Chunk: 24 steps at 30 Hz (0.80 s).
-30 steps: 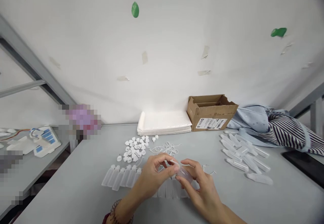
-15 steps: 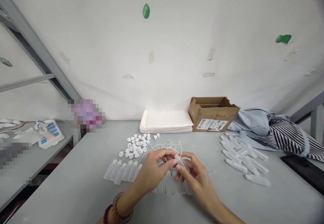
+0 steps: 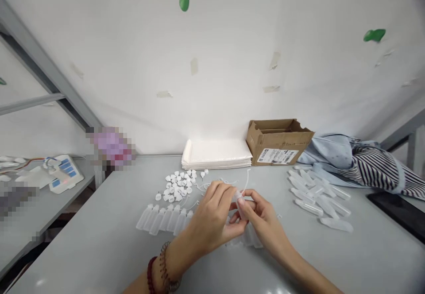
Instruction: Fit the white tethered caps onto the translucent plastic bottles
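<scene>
Plastic bottle (image 3: 241, 214) is held between the half-closed left hand (image 3: 211, 214) and half-closed right hand (image 3: 264, 218), over the grey counter (image 3: 113, 249).

Grey tbl (image 3: 99, 234): btls (image 3: 164, 219), wht caps (image 3: 179, 183), cardbd box (image 3: 302, 138).

Left hand (image 3: 209, 214), right hand (image 3: 260, 210) hold translucent bottle (image 3: 241, 213); white caps (image 3: 179, 185) beyond.

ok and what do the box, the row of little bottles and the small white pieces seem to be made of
Box: matte cardboard, by its brown panels and notched rim. Bottles: probably plastic, satin, as they look cloudy and translucent. White pieces: likely plastic, from their repeated shape; finish unclear.
</scene>
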Tool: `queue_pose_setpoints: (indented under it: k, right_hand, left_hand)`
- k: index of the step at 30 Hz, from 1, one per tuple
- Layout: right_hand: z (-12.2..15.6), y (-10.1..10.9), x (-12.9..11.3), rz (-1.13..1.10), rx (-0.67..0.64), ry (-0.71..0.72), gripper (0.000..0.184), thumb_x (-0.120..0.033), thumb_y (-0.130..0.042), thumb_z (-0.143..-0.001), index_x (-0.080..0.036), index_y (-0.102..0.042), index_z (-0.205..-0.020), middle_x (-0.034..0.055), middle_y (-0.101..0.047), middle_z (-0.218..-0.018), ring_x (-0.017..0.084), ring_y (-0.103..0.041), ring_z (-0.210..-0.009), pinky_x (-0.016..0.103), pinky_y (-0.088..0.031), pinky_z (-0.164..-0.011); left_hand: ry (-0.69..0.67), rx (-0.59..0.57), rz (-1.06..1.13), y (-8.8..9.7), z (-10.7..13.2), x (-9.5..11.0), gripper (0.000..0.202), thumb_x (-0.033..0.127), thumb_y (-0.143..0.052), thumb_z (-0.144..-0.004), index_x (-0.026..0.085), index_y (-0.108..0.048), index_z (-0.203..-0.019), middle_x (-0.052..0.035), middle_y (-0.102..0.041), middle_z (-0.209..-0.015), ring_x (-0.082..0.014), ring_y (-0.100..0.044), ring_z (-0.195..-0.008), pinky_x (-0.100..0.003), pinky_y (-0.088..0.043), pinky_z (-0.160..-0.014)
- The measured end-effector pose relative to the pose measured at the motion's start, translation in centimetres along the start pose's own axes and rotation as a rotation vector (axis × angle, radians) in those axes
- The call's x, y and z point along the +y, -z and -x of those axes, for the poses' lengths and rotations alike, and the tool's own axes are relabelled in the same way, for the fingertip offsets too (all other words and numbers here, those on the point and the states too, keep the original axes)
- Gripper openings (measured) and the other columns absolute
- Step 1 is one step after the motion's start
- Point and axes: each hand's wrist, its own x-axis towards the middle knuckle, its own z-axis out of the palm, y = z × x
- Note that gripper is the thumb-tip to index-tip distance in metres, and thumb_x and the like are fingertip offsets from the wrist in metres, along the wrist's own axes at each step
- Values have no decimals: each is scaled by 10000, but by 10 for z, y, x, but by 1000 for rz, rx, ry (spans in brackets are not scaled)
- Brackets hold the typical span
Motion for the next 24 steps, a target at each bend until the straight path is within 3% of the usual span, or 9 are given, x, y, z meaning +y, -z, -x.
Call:
queue_pose_setpoints:
  k: [6, 12, 20, 24]
  right_hand:
    - [-4, 15, -10, 60, 119, 104, 292, -475, -605, -823, -188, -580, -776, -20, -608, -669, 120, -559, -649, 234, -448, -640]
    - [1, 32, -12, 102, 225, 36, 325, -479, -666, -754, -161, -631, -696, 14, -612, -715, 127, -528, -613, 260, -440, -594]
    - [19, 77, -11, 169, 349, 32, 301, -464, -679, -745, -174, -598, -748, 58, -683, -735, 185, -611, -724, 277, -457, -618]
    - [22, 102, -8, 251, 286, -73, 330, -487, -689, -713, -174, -583, -726, 60, -688, -690, 198, -637, -697, 291, -470, -605]
  left_hand:
    - [-68, -68, -28, 0, -5, 2, 402, 210, -624, -768, 135, -477, -1134, -113, -578, -1001, -283, -499, -980, -432, -453, -845]
    - [-77, -139, -80, -8, -12, 6, 401, 255, -646, -761, 118, -499, -1109, -130, -568, -1020, -300, -483, -1002, -450, -446, -857]
    - [80, -295, 44, -41, -18, 26, 364, 255, -714, -696, 122, -550, -993, -105, -568, -993, -280, -462, -970, -440, -455, -837]
    - [190, -415, 138, -56, -17, 35, 338, 234, -730, -663, 113, -561, -930, -93, -564, -961, -262, -458, -965, -403, -468, -833]
